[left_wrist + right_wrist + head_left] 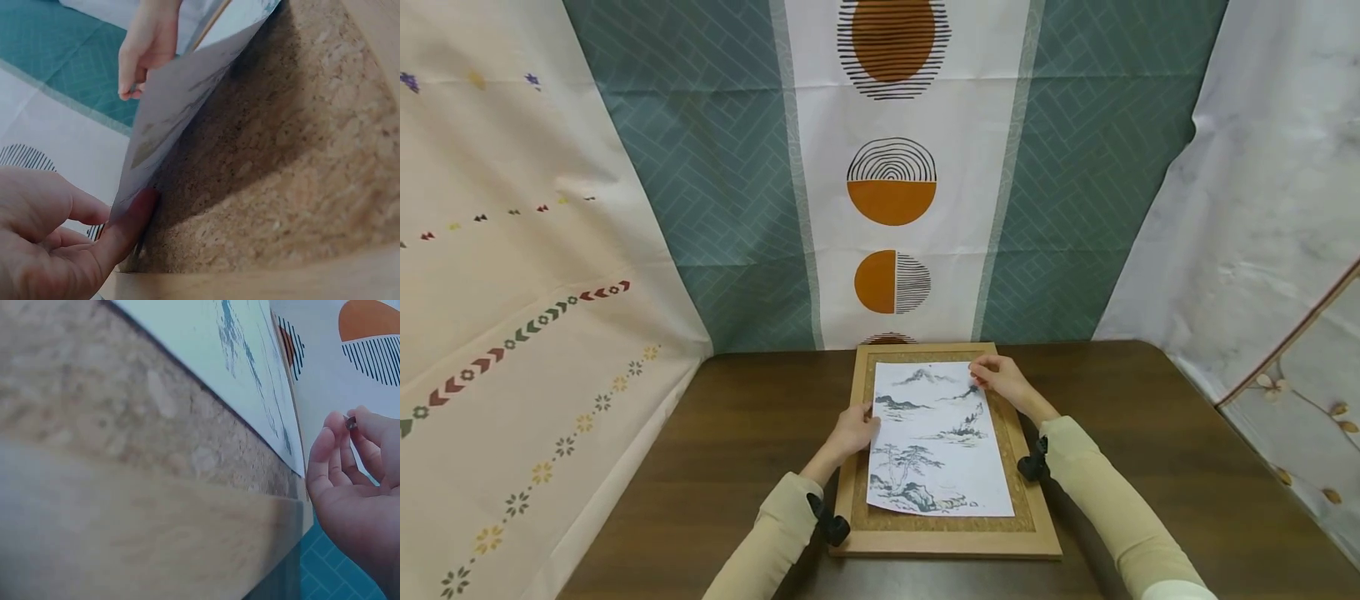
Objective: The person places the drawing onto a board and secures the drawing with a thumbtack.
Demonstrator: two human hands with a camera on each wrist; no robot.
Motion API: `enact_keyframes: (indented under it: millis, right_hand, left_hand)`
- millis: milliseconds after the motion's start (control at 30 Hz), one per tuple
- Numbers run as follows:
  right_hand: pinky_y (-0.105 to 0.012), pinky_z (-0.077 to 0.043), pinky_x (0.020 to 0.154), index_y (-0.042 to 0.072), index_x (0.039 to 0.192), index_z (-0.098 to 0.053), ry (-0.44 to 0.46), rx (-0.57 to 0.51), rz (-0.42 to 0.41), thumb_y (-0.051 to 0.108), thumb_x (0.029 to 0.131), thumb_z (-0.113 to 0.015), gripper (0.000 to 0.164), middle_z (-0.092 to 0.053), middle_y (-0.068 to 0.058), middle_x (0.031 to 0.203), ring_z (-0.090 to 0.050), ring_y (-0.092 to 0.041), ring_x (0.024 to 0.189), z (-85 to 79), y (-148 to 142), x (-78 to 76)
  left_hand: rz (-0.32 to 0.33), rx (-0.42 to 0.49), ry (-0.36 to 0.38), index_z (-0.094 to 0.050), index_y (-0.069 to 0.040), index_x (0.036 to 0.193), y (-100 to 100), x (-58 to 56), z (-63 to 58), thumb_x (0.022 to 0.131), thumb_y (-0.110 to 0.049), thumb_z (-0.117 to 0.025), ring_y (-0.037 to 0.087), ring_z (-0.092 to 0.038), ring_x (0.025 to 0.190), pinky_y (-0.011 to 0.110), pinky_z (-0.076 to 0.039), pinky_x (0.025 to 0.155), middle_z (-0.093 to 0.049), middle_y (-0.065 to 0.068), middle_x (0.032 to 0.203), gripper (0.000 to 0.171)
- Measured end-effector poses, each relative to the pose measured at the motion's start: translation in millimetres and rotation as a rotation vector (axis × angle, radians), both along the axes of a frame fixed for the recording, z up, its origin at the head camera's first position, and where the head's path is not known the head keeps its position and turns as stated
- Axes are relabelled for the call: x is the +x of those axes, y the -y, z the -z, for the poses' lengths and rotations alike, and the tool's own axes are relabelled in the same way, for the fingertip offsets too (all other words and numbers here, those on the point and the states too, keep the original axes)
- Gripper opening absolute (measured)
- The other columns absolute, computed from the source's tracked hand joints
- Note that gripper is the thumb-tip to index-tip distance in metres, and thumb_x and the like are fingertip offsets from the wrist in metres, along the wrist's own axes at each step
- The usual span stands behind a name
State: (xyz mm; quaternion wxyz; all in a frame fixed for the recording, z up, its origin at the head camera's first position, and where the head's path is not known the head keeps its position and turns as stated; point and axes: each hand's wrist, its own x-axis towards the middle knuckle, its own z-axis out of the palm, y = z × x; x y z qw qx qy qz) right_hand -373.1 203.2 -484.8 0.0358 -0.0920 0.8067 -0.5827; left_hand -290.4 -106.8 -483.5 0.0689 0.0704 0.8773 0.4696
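Note:
A white paper with an ink landscape lies over a wood-framed cork board. My left hand pinches the paper's left edge between thumb and fingers. The left wrist view shows that side of the paper lifted off the cork, with my left hand at its edge. Near the upper right corner of the paper is my right hand. In the right wrist view, that hand holds a small metallic thumbtack between thumb and fingertips, apart from the board.
A dark brown wooden table carries the board. Behind it hangs a patterned cloth with orange and striped circles. Cream cloth borders the left side, and pale cloth the right.

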Motion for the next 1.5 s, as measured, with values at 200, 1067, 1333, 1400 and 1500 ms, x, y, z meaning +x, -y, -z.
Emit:
enact_keyframes:
  millis: [200, 1067, 1333, 1400, 1500]
  right_hand:
    - [-0.025, -0.05, 0.065, -0.014, 0.115, -0.058, -0.009, 0.059, -0.025, 0.016, 0.098, -0.056, 0.034, -0.063, -0.028, 0.095, -0.058, -0.016, 0.075, -8.3, 9.2, 2.0]
    - [-0.026, -0.05, 0.063, -0.007, 0.105, -0.063, -0.007, 0.137, -0.043, 0.015, 0.096, -0.06, 0.024, -0.063, -0.015, 0.08, -0.059, -0.017, 0.071, -3.6, 28.2, -9.2]
    - [-0.026, -0.049, 0.062, -0.007, 0.105, -0.063, 0.003, 0.142, -0.046, 0.013, 0.096, -0.059, 0.022, -0.063, -0.016, 0.082, -0.058, -0.017, 0.07, -2.6, 34.5, -8.9]
    - [-0.027, -0.05, 0.062, -0.006, 0.107, -0.064, 0.007, 0.149, -0.04, 0.014, 0.096, -0.059, 0.023, -0.064, -0.016, 0.083, -0.058, -0.017, 0.07, -2.3, 35.1, -9.3]
    - [-0.026, -0.051, 0.063, -0.004, 0.108, -0.066, 0.015, 0.158, -0.02, 0.016, 0.096, -0.06, 0.024, -0.065, -0.017, 0.085, -0.059, -0.017, 0.071, -2.0, 36.0, -10.2]
  left_hand:
    - [0.014, -0.035, -0.039, -0.041, 0.009, 0.141, -0.6, -0.9, 1.5, 0.093, -0.005, -0.051, 0.009, -0.028, 0.046, 0.023, -0.026, 0.045, -0.031, -0.006, 0.052, 0.051]
    - [0.041, -0.105, -0.026, -0.042, 0.01, 0.14, 2.2, 2.3, -4.6, 0.092, -0.007, -0.052, 0.008, -0.023, 0.045, 0.023, -0.023, 0.044, -0.031, -0.005, 0.053, 0.052]
    - [0.06, -0.128, -0.012, -0.039, 0.011, 0.141, 3.9, 1.9, -3.5, 0.093, -0.005, -0.052, 0.009, -0.025, 0.047, 0.024, -0.026, 0.047, -0.03, -0.005, 0.054, 0.053]
    - [0.065, -0.128, -0.011, -0.039, 0.011, 0.142, 4.1, 1.9, -3.6, 0.094, -0.005, -0.052, 0.009, -0.025, 0.047, 0.025, -0.026, 0.047, -0.029, -0.005, 0.054, 0.052]
    - [0.073, -0.119, -0.008, -0.038, 0.011, 0.142, 4.0, 2.4, -4.3, 0.094, -0.005, -0.052, 0.009, -0.025, 0.046, 0.025, -0.026, 0.046, -0.029, -0.005, 0.053, 0.052]
